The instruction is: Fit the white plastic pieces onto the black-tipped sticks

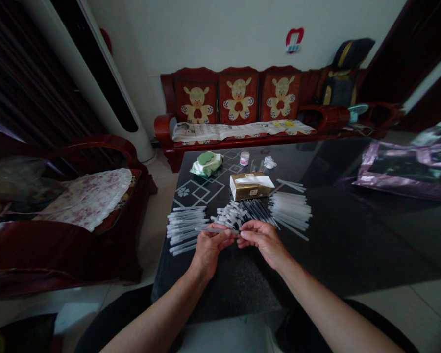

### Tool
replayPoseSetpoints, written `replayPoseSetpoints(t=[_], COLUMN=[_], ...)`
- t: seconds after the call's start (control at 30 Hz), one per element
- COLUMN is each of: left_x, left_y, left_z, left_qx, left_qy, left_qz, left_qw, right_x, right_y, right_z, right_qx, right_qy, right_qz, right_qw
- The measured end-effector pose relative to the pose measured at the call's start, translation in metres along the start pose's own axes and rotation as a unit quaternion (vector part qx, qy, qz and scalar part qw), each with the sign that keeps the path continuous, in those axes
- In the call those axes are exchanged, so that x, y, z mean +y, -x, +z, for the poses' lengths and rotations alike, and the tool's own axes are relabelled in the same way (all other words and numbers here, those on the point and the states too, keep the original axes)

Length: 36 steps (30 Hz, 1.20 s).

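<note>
My left hand (213, 245) is closed round a slim, whitish translucent pen barrel (206, 229), whose one end points left past the fingers. My right hand (260, 238) pinches at the other end of it, fingertips almost meeting those of the left. Whatever small part sits between the right fingers is too small to make out. On the left lies a row of whitish pens or barrels (185, 223). Just beyond the hands are a heap of small white caps (230, 212) and a bundle of thin dark refills (257, 209). Translucent barrels (290, 210) are spread to the right.
Behind the piles stands a gold tissue box (252, 187) on the dark glossy table (338, 235). Farther back are a green wipes pack (206, 164), a small white-and-pink cup (244, 158) and crumpled white tissue (269, 162). A pink-edged clear bag (407, 171) lies at right.
</note>
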<state>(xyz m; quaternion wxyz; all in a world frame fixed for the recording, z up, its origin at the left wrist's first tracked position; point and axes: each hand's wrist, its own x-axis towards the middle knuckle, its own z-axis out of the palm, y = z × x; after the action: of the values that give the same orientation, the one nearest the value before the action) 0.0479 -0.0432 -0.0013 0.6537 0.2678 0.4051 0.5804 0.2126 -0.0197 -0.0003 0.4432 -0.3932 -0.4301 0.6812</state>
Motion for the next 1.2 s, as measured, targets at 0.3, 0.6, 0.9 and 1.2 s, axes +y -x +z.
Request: replayPoseSetpoints(t=[0.3,0.6,0.9,1.2], left_x=[-0.0016,-0.0038,-0.0052,-0.0059], left_y=[0.0012,0.0008,0.0006,0.0008], left_z=[0.0008,-0.0007,-0.0006,-0.0011], left_qx=[-0.011,-0.01,0.0,-0.006], left_qy=[-0.044,-0.049,-0.038,-0.032], left_qz=[0.036,0.036,0.022,0.019], left_qw=[0.998,0.998,0.999,0.999], right_x=[0.0037,0.0031,0.0035,0.0005], right_y=[-0.0019,-0.0009,-0.0019,-0.002], right_z=[0.002,0.0005,-0.0032,-0.0032], right_qx=[0.007,-0.044,-0.051,-0.05], right_qy=[0.108,0.09,0.107,0.117], right_qz=[0.019,0.018,0.028,0.064], right_qw=[0.994,0.995,0.993,0.99])
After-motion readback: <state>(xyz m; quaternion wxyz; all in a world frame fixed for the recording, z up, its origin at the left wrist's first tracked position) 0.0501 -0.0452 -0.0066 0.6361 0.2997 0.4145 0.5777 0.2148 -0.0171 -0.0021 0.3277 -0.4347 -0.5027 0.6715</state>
